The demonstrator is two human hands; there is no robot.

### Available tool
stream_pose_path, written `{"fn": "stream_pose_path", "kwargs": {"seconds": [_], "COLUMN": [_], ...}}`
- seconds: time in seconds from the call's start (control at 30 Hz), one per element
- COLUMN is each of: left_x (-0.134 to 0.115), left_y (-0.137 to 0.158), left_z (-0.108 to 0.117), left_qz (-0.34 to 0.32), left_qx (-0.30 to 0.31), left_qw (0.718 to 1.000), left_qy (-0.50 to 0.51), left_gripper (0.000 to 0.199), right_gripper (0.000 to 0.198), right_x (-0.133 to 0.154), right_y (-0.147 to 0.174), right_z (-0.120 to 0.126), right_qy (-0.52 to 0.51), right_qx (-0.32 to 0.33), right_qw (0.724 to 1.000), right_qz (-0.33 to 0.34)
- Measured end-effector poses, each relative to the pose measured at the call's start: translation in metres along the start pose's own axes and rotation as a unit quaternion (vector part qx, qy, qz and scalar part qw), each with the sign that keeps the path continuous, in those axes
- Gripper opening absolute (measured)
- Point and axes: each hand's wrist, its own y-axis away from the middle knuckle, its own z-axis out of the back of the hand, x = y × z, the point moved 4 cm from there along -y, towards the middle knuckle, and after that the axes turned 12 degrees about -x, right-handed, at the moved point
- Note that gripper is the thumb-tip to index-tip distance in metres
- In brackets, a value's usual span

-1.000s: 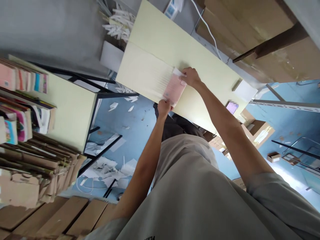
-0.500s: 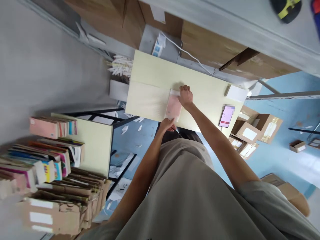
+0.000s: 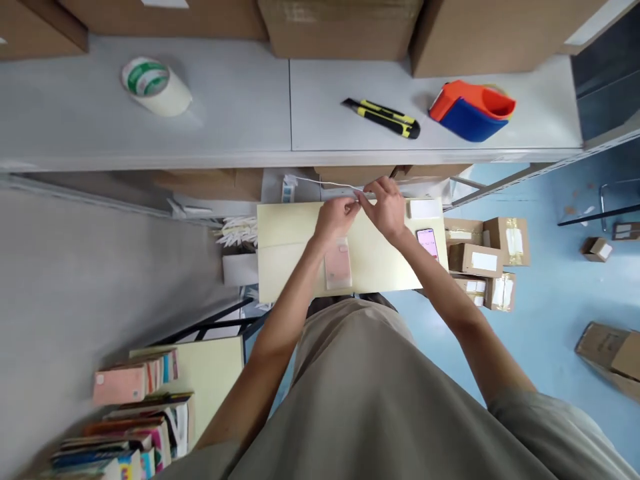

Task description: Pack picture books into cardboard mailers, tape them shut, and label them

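Note:
A pink book (image 3: 339,265), apparently in a clear sleeve, lies on the pale yellow table (image 3: 280,267) below my hands. My left hand (image 3: 336,219) is raised over the far part of the table, its fingers closed in a pinch. Its fingertips meet those of my right hand (image 3: 386,208), also pinched, beyond the book's far end. Whatever sits between the fingertips is too small to make out. A thin white cord (image 3: 327,183) runs behind them. To the right are a phone (image 3: 427,243) and a white box (image 3: 424,209).
The grey shelf (image 3: 240,127) above the table holds a tape roll (image 3: 167,93), a utility knife (image 3: 385,119) and an orange-and-blue tape dispenser (image 3: 470,112). Books (image 3: 120,387) stand on a side table at lower left. Cardboard boxes (image 3: 483,260) sit on the floor at right.
Both hands have left the pink book and risen away from me, coming together at the fingertips. The view has tilted up, bringing more of the shelf into sight.

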Motion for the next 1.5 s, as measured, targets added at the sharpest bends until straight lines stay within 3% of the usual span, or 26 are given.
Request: {"fn": "stream_pose_path", "kwargs": {"seconds": [0.17,0.3,0.43,0.57,0.67,0.77,0.9,0.97,1.07,1.13,1.27,1.37,1.5], "left_x": [-0.059,-0.072,-0.054,0.008,0.079,0.147,0.198,0.208,0.216,0.220,0.218,0.214,0.220], "left_y": [-0.073,-0.108,-0.102,-0.068,-0.025,0.038,0.124,0.152,0.172,0.174,0.172,0.172,0.168], "left_z": [0.020,0.027,0.033,0.038,0.034,0.016,-0.023,-0.045,-0.071,-0.081,-0.085,-0.079,-0.065], "left_qz": [-0.136,-0.201,-0.173,-0.071,0.004,0.093,0.191,0.197,0.189,0.187,0.184,0.164,0.110], "left_qx": [-0.102,-0.175,-0.178,-0.171,-0.161,-0.117,-0.087,-0.082,-0.075,-0.046,0.031,0.075,0.123], "left_qw": [0.981,0.963,0.968,0.979,0.986,0.988,0.974,0.975,0.978,0.977,0.963,0.957,0.959], "left_qy": [0.089,0.038,0.038,0.080,0.051,-0.045,-0.085,-0.062,-0.052,-0.092,-0.193,-0.226,-0.229], "left_gripper": [0.026,0.049,0.060,0.039,0.021,0.003,0.021,0.030,0.045,0.051,0.059,0.068,0.071], "right_gripper": [0.071,0.082,0.090,0.083,0.064,0.055,0.057,0.062,0.060,0.055,0.048,0.048,0.054], "right_x": [-0.001,-0.014,-0.029,-0.038,-0.037,-0.029,-0.028,-0.038,-0.066,-0.087,-0.112,-0.105,-0.070], "right_y": [-0.067,-0.119,-0.152,-0.151,-0.126,-0.079,-0.002,0.031,0.074,0.098,0.143,0.175,0.205], "right_z": [0.067,0.070,0.049,0.041,0.047,0.052,0.039,0.019,-0.021,-0.046,-0.085,-0.114,-0.151], "right_qy": [-0.019,-0.072,-0.078,-0.047,-0.054,-0.119,-0.175,-0.165,-0.148,-0.168,-0.223,-0.233,-0.192], "right_qx": [-0.114,-0.114,-0.055,-0.042,-0.095,-0.125,-0.071,-0.002,0.094,0.109,0.075,0.074,0.105], "right_qw": [0.993,0.991,0.994,0.996,0.991,0.978,0.974,0.981,0.982,0.979,0.971,0.962,0.954], "right_qz": [-0.024,-0.008,0.046,0.069,0.074,0.120,0.121,0.101,0.073,0.046,-0.035,-0.122,-0.203]}}
